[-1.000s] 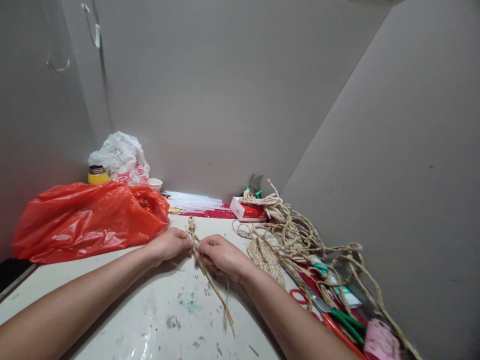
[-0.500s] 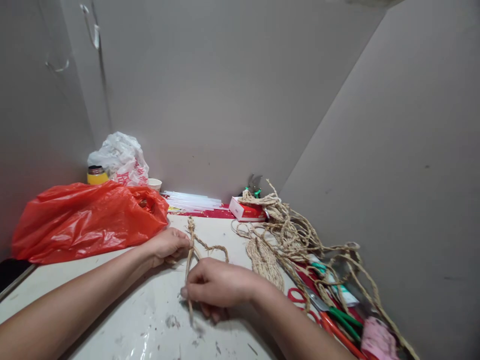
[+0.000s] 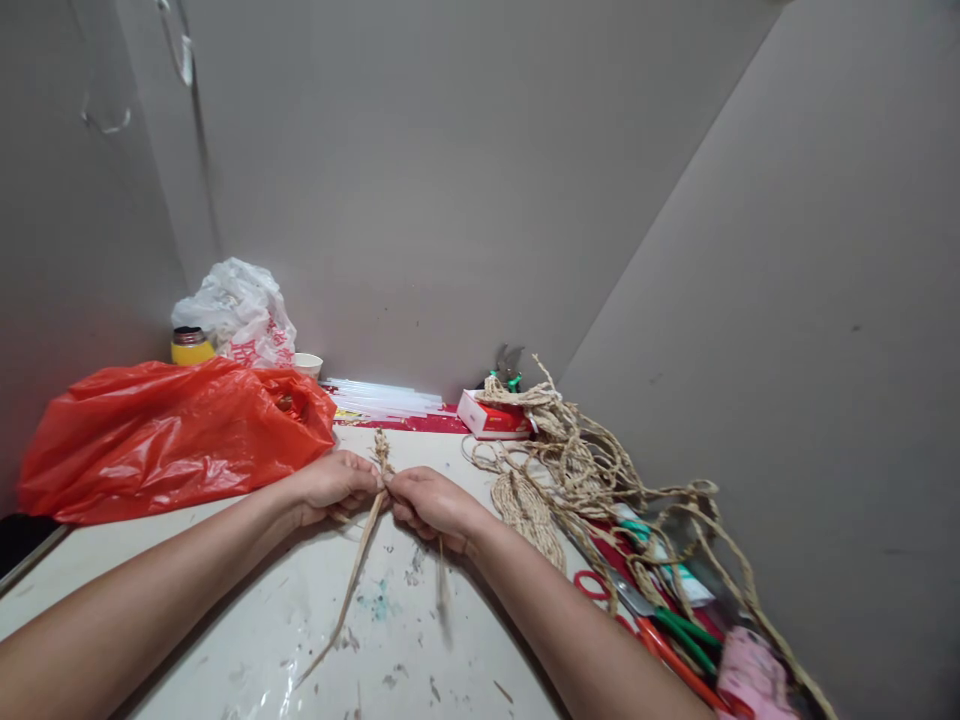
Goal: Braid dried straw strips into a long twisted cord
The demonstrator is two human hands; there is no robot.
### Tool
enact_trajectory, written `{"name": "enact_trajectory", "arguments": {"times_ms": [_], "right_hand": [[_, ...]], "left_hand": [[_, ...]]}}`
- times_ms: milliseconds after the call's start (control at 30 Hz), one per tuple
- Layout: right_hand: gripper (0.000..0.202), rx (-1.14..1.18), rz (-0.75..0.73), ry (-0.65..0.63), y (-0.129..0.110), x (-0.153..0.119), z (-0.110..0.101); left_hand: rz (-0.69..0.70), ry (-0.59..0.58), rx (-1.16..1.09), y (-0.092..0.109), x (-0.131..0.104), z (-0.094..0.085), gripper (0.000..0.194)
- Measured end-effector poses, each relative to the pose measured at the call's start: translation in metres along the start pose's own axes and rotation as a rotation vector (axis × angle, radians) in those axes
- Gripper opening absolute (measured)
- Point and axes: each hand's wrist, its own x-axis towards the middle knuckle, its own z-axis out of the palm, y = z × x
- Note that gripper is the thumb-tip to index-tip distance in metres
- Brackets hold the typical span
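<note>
A small bundle of tan plant-fibre strands stands up between my two hands over the white tabletop. My left hand pinches it from the left, thumb and forefinger closed near its middle. From the right, my right hand is closed on the strands at the same spot, its fingertips almost touching the left ones. One long flat strand hangs down toward me, and a thinner, blurred strand trails below my right hand. The exact crossing under the fingertips is hidden.
A red plastic bag lies at left. Coiled fibre cord is heaped at right, above scissors with green handles and red-handled scissors. Translucent sticks and a red-and-white box are along the back wall.
My right hand has moved up and away from me to meet my left at the bundle. The long strand, formerly by my right hand, now hangs free toward the lower left.
</note>
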Motion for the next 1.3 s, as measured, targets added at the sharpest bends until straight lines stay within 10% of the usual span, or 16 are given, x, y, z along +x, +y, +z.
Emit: {"name": "enact_trajectory", "arguments": {"times_ms": [433,800,1033,1100,1200,1300], "right_hand": [[0.025,0.143,0.035,0.089,-0.003,-0.003,0.005],[0.027,0.36,0.03,0.059,0.002,-0.004,0.009],[0.01,0.408,0.061,-0.078,0.0,-0.004,-0.001],[0.012,0.417,0.056,-0.117,0.0,-0.003,-0.004],[0.012,0.418,0.038,-0.165,0.0,-0.001,-0.006],[0.013,0.405,0.015,-0.202,0.001,0.0,-0.008]], "left_hand": [[0.06,0.195,0.658,0.017,-0.01,0.004,0.022],[0.051,0.399,1.439,0.009,-0.027,0.068,0.029],[0.061,-0.119,1.085,0.035,-0.06,0.064,0.022],[0.02,-0.043,0.906,0.039,-0.055,0.046,0.022],[0.115,0.395,0.62,0.03,-0.03,0.019,0.019],[0.093,0.373,0.35,0.011,-0.006,0.01,0.021]]}}
